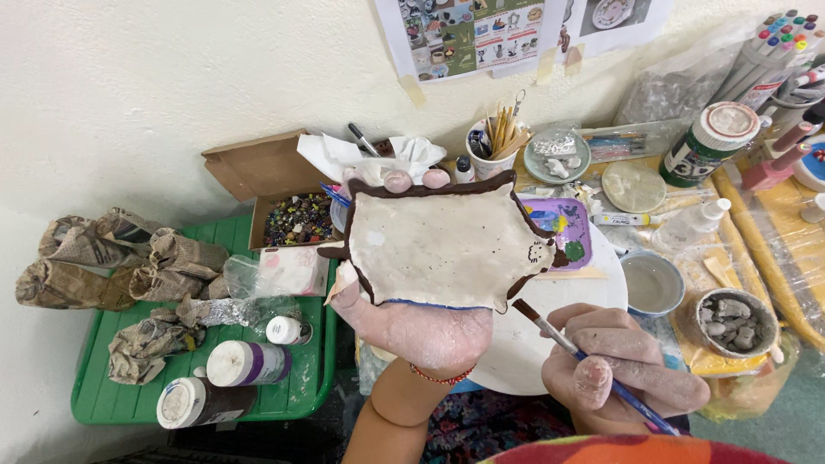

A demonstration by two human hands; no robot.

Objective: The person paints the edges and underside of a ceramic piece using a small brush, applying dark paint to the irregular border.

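Note:
My left hand (412,331) holds up a flat, animal-shaped clay dish (443,245), cream inside with a dark brown rim and a small face at its right end. Its fingertips show above the dish's top edge. My right hand (623,365) grips a thin paintbrush (584,354) with a blue handle. The brush tip touches the dish's lower right brown edge. Both hands are smeared with pale clay or paint.
A white round turntable (550,344) lies under the hands. Behind are a purple paint palette (571,225), a cup of brushes (491,146), a water bowl (651,282), a bowl of stones (735,320) and marker pens (778,43). The green tray (198,378) at left holds paint bottles, crumpled newspaper and a cardboard box of beads (296,215).

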